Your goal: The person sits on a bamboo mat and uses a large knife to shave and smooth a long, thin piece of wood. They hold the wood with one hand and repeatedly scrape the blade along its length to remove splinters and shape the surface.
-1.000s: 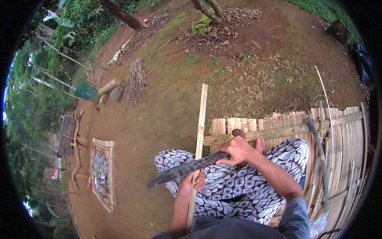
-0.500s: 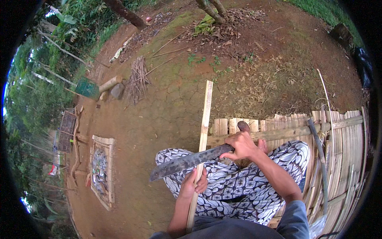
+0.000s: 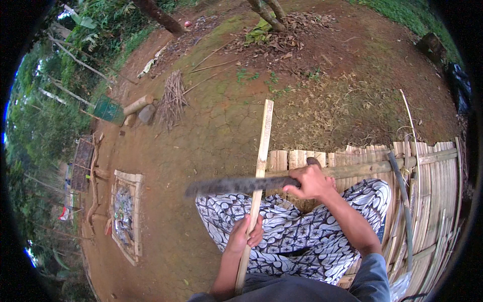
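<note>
In my right hand (image 3: 311, 182) I grip a machete (image 3: 231, 185) by its dark wooden handle. The broad, dark blade points left and is slightly smeared by motion. It lies across a long, pale bamboo strip (image 3: 262, 151), at about mid-length. My left hand (image 3: 245, 234) is wrapped round that strip, below the blade. The strip slants upright from beside my left forearm to a squared far end over the ground. Under both hands are my crossed legs in black-and-white patterned cloth (image 3: 282, 226).
I sit on a slatted bamboo platform (image 3: 372, 161), with a dark curved stick (image 3: 402, 196) lying on it at right. On the ground are curled shavings (image 3: 334, 105), a bundle of twigs (image 3: 173, 100) and, at left, a wooden frame (image 3: 138, 221) holding litter.
The machete's blade has swung up and away from me along the strip, from a downward slant to nearly level. My left hand keeps its place on the strip.
</note>
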### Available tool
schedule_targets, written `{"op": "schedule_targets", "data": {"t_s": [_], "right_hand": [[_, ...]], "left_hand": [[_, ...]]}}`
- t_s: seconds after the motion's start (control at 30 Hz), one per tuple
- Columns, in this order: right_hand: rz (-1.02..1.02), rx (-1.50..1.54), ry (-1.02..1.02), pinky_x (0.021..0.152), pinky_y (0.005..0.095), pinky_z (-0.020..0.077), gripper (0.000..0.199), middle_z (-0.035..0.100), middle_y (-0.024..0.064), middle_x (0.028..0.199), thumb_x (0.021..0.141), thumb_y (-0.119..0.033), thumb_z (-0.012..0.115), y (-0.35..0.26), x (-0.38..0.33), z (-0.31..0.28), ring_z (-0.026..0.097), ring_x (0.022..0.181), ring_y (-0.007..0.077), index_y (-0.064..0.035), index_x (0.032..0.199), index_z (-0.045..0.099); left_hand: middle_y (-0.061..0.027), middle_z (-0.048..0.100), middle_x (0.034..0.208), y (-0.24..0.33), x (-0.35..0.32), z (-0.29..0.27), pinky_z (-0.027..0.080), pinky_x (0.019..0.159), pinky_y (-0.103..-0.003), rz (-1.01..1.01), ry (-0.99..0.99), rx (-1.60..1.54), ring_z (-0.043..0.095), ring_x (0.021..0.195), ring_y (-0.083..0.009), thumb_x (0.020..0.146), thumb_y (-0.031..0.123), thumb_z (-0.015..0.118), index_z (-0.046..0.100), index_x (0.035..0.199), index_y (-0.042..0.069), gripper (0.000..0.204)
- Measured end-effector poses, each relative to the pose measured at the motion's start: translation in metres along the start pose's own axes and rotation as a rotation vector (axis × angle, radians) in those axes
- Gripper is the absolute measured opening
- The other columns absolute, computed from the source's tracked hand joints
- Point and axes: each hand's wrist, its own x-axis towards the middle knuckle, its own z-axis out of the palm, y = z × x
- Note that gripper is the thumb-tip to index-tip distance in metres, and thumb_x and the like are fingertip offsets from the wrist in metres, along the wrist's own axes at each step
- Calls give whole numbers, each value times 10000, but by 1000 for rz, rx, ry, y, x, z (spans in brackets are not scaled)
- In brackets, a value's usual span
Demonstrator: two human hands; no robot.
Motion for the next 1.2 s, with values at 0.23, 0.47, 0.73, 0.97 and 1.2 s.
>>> {"op": "schedule_targets", "data": {"t_s": [0.23,0.47,0.73,0.97,1.2], "right_hand": [[-35,-76,40,530,376,440,542,519,100,491,753,-577,550,20,9,0,542,463,265,-49,655,621],[157,198,33,476,408,435,517,471,111,451,805,-502,488,18,5,0,456,405,254,-18,671,611],[-159,-13,39,529,386,460,546,586,116,554,744,-588,547,10,-1,10,586,521,298,-53,727,654],[223,125,-14,534,417,459,530,525,177,499,752,-561,533,30,10,-3,559,506,346,-50,776,671],[-200,-22,-40,551,409,432,552,554,129,536,761,-575,515,-4,-3,1,515,463,288,-39,714,641]], "left_hand": [[48,280,554,-1,-8,11,249,353,-197,-14,75,53,261,390,-40,976,409,288,445,946,29,413],[47,282,553,0,-2,15,249,352,-190,2,11,74,263,389,-42,975,416,285,441,936,27,421],[10,366,520,-5,-3,13,277,326,-198,9,156,290,295,352,-54,977,425,272,449,929,8,455],[-15,405,542,2,-8,12,291,325,-196,55,164,259,314,356,-54,989,377,259,462,908,11,427],[-38,464,562,-8,-3,12,324,361,-201,2,183,359,363,385,-66,991,366,255,475,894,15,425]]}}
